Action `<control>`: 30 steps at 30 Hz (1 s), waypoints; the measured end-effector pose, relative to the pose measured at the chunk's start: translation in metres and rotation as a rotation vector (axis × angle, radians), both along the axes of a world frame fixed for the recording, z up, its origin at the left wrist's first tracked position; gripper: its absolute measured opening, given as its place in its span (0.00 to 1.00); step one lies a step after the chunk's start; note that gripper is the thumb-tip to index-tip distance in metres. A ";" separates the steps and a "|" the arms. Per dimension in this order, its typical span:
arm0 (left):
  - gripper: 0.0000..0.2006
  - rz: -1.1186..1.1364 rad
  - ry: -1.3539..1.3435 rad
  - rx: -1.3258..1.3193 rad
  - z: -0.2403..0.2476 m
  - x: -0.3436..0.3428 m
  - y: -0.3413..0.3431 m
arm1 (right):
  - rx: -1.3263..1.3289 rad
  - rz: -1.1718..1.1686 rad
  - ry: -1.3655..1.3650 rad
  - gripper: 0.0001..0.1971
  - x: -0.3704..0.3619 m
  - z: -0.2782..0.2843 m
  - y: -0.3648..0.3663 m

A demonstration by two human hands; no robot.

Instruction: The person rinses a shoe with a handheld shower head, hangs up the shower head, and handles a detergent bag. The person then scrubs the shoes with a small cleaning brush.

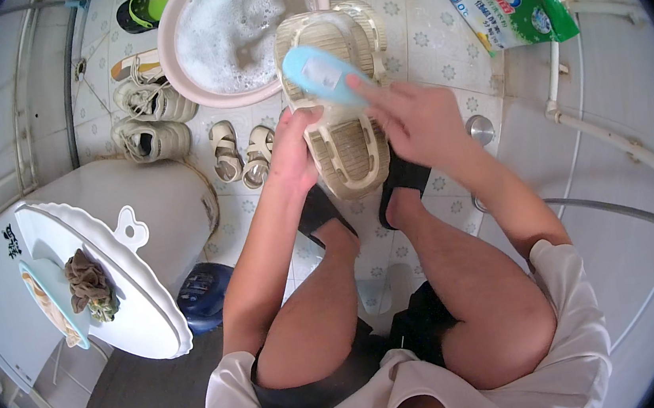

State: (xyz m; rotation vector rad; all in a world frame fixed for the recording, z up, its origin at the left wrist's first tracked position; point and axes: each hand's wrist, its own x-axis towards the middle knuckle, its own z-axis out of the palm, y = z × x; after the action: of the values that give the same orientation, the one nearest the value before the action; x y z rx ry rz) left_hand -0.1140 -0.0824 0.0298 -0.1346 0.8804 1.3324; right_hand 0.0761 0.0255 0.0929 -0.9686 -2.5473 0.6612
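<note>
My left hand (294, 145) is closed on the side of a beige sandal (354, 157), near its middle. The ribbed sole faces up toward me, with wet suds on it. Behind its far right edge shows more of the same beige material; I cannot tell whether that is a second sandal. In my right hand (420, 124) is a light blue scrubbing brush (321, 75), lying across the upper half of the sole. Its bristles are hidden underneath. A pink basin (168, 41) of foamy water (232, 23) stands just beyond, to the left.
Dirty white sneakers (152, 135) and small beige sandals (227, 151) stand on the tiled floor at left. At upper right lies a green detergent bag (513, 1). A white round lid (133, 296) carries hair ties. Pipes (615, 138) run along the right wall.
</note>
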 end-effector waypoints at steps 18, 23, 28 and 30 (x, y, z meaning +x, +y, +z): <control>0.34 0.272 -0.182 0.204 0.002 0.002 0.003 | -0.142 -0.050 0.274 0.24 -0.004 -0.008 -0.009; 0.34 0.224 -0.111 0.135 -0.008 -0.007 0.007 | -0.231 -0.044 0.300 0.24 -0.007 -0.011 -0.020; 0.36 0.161 -0.100 0.086 -0.001 0.002 0.007 | -0.278 -0.067 0.283 0.24 -0.005 -0.006 -0.019; 0.36 0.145 -0.091 0.093 0.005 0.005 0.008 | -0.291 -0.086 0.288 0.24 -0.004 -0.008 -0.017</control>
State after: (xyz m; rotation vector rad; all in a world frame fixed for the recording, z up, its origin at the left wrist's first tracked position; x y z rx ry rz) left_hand -0.1095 -0.0739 0.0347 -0.1880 0.7414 1.4886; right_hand 0.0717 0.0080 0.0850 -0.9855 -2.1851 1.0831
